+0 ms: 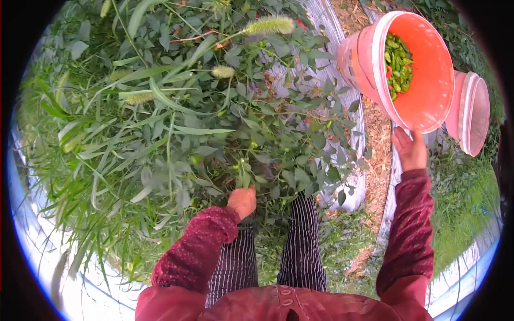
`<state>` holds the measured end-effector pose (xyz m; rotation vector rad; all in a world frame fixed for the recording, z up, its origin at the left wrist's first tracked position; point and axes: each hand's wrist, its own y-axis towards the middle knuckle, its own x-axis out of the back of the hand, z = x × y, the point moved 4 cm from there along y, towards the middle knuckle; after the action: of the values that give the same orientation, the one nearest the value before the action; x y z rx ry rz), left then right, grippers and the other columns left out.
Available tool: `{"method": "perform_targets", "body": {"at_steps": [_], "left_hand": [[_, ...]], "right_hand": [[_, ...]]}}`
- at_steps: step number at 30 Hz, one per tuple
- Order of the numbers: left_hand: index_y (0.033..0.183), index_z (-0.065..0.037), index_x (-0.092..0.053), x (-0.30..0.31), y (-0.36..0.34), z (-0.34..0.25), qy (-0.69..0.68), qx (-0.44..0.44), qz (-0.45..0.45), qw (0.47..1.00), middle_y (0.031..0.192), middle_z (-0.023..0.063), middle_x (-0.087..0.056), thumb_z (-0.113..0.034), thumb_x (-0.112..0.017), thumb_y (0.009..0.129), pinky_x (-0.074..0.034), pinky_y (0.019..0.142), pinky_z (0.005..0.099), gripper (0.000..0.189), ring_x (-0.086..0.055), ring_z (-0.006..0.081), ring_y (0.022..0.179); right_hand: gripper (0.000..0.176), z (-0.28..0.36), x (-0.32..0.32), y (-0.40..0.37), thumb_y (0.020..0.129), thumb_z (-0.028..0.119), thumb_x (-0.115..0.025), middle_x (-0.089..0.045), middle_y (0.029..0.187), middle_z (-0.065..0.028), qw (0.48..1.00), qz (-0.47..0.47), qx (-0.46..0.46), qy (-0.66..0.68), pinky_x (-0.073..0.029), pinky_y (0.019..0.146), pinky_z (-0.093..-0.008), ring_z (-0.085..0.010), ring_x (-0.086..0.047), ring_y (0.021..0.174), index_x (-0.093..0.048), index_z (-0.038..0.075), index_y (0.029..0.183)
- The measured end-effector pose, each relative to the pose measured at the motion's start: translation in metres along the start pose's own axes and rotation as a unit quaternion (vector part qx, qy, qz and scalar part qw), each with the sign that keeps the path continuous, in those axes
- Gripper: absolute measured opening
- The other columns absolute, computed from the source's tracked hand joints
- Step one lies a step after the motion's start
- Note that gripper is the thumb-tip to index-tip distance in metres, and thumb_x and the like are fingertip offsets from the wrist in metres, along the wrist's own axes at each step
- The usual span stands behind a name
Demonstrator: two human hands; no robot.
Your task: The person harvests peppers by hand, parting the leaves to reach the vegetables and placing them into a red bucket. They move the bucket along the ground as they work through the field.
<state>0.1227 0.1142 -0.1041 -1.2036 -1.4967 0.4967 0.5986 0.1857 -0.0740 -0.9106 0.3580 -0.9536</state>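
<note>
My left hand (242, 202) is closed at the front of a leafy pepper plant (267, 155); its fingertips are at the leaves, and what they pinch is too small to make out. On the right, my right hand (411, 150) reaches up to the rim of a tilted pink bucket (364, 61), touching it from below with the fingers partly hidden by the rim. Inside the bucket lie many green peppers (399, 61) and a few red ones.
A second pink bucket (471, 112) stands behind the first. Silvery plastic mulch (350, 187) and a strip of straw (377, 160) run between the plants. Tall grass (134, 107) with seed heads covers the left side.
</note>
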Motion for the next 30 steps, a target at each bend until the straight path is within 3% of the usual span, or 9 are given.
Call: {"method": "perform_targets", "body": {"at_steps": [3,6,8,10,16,17,22,24,30], "left_hand": [[0.084,0.004,-0.053,0.014,-0.012,0.002,-0.010,-0.027,-0.049,0.998,0.064,0.0139,-0.061,-0.013,-0.057,0.075,-0.050,0.052,0.0371,0.019,-0.063,0.0288,0.059],[0.084,0.003,-0.053,0.005,-0.031,0.021,0.022,-0.013,-0.009,1.000,0.062,0.0129,-0.060,-0.013,-0.057,0.075,-0.049,0.050,0.0367,0.020,-0.063,0.0283,0.058],[0.083,0.003,-0.054,0.010,-0.038,0.027,0.018,-0.021,-0.006,1.000,0.060,0.0123,-0.060,-0.013,-0.057,0.075,-0.049,0.050,0.0363,0.019,-0.062,0.0280,0.057],[0.082,0.002,-0.055,0.006,-0.043,0.032,0.023,-0.033,0.004,0.999,0.060,0.0125,-0.061,-0.013,-0.057,0.074,-0.049,0.051,0.0369,0.017,-0.062,0.0285,0.056],[0.091,0.006,-0.055,0.013,-0.066,0.052,-0.029,-0.015,0.023,0.999,0.060,0.0147,-0.060,-0.013,-0.054,0.078,-0.050,0.054,0.0399,0.024,-0.062,0.0315,0.058],[0.092,0.006,-0.055,0.012,-0.070,0.054,-0.028,-0.019,0.024,0.999,0.060,0.0146,-0.059,-0.014,-0.055,0.078,-0.049,0.053,0.0403,0.024,-0.061,0.0316,0.057],[0.102,0.005,-0.055,0.022,-0.079,0.060,0.064,-0.045,0.035,0.996,0.053,0.0074,-0.057,-0.019,-0.055,0.081,-0.046,0.046,0.0399,0.032,-0.058,0.0295,0.049],[0.102,0.004,-0.055,0.043,-0.079,0.056,0.046,0.006,0.079,0.996,0.062,0.0091,-0.059,-0.026,-0.058,0.080,-0.047,0.050,0.0396,0.038,-0.061,0.0286,0.057],[0.112,0.005,-0.051,0.144,-0.045,0.033,0.058,0.045,-0.028,0.997,0.107,0.0185,-0.054,-0.022,-0.069,0.070,-0.045,0.078,0.0391,0.053,-0.054,0.0313,0.102]], "right_hand": [[0.039,-0.023,-0.061,-0.097,0.089,0.028,-0.055,-0.059,0.111,-0.0106,0.939,0.121,0.156,-0.281,-0.050,0.074,-0.0310,-0.0189,-0.059,0.097,-0.054,0.002,0.117],[0.019,-0.117,-0.131,-0.149,0.087,0.013,-0.057,-0.065,0.094,-0.0065,0.916,0.370,0.035,-0.148,-0.052,0.071,-0.0281,-0.0154,-0.063,0.087,-0.060,0.003,0.103],[0.022,-0.182,-0.177,-0.157,0.082,0.003,-0.056,-0.063,0.107,-0.0090,0.800,0.430,0.227,-0.351,-0.051,0.082,-0.0336,-0.0253,-0.062,0.095,-0.060,0.003,0.103],[0.030,-0.225,-0.220,-0.154,0.078,-0.003,-0.052,-0.061,0.112,-0.0081,0.635,0.452,0.276,-0.563,-0.048,0.090,-0.0357,-0.0223,-0.058,0.105,-0.061,0.005,0.105],[0.025,-0.313,-0.255,-0.111,0.081,0.011,-0.049,-0.055,0.122,-0.0049,0.492,0.404,0.318,-0.703,-0.037,0.101,-0.0403,-0.0243,-0.042,0.123,-0.062,0.007,0.102],[0.025,-0.318,-0.251,-0.109,0.084,0.007,-0.047,-0.054,0.124,-0.0066,0.425,0.423,0.300,-0.742,-0.043,0.097,-0.0341,-0.0225,-0.041,0.126,-0.063,0.008,0.103],[0.017,-0.291,-0.236,-0.142,0.078,0.008,-0.052,-0.061,0.106,-0.0064,0.529,0.411,0.334,-0.664,-0.041,0.095,-0.0408,-0.0264,-0.047,0.115,-0.064,0.008,0.091],[0.020,-0.282,-0.234,-0.159,0.075,0.011,-0.054,-0.059,0.096,-0.0034,0.479,0.413,0.366,-0.683,-0.035,0.095,-0.0417,-0.0273,-0.048,0.105,-0.063,0.012,0.093],[0.023,-0.265,-0.227,-0.182,0.067,0.019,-0.065,-0.057,0.093,-0.0009,0.540,0.381,0.408,-0.630,-0.035,0.081,-0.0390,-0.0247,-0.049,0.094,-0.063,0.015,0.090]]}}
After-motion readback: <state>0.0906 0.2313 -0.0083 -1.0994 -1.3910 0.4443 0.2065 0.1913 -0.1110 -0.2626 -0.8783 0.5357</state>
